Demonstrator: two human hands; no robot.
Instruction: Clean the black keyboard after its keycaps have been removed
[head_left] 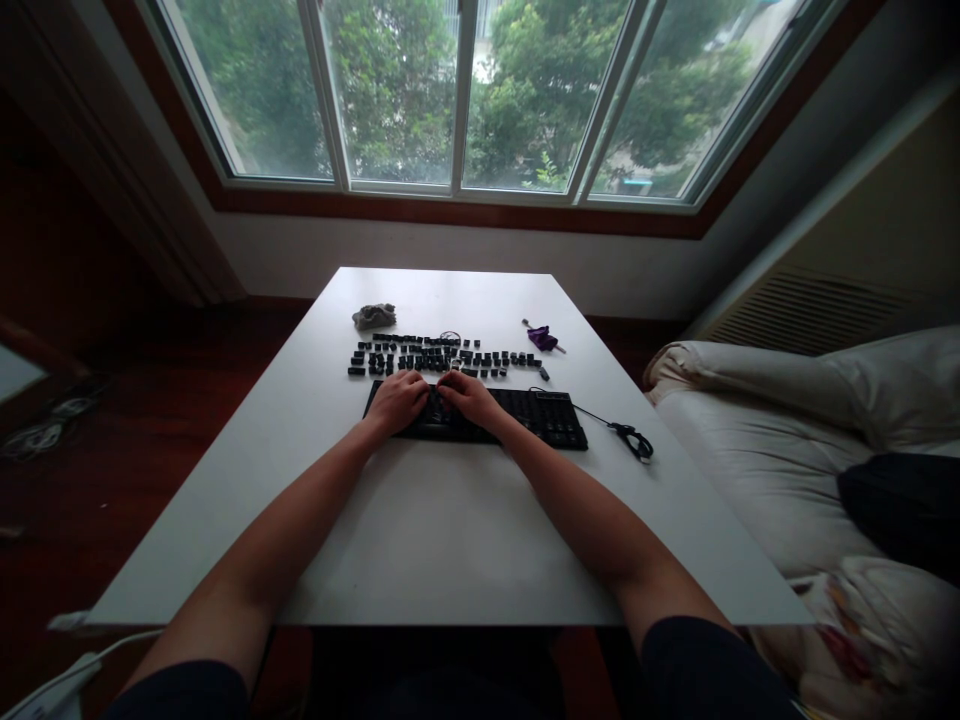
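A black keyboard [551, 418] lies across the white table, its right part in plain sight. My left hand [401, 397] rests over its left side with the fingers bent and pressed together. Close beside it, my right hand [466, 393] is closed as well, fingertips pinched at the keyboard's middle. Whatever the fingertips hold is too small and dark to make out. Just beyond the keyboard, several loose black keycaps [429, 352] are spread in rough rows. The hands cover much of the keyboard's left half.
A crumpled grey cloth [374, 316] lies at the back left of the table [450, 540]. Toward the back right are a purple cloth [543, 338] and a brush-like tool [526, 323]. A coiled black cable [634, 442] sits on the right. A pale sofa [720, 430] stands beside the table.
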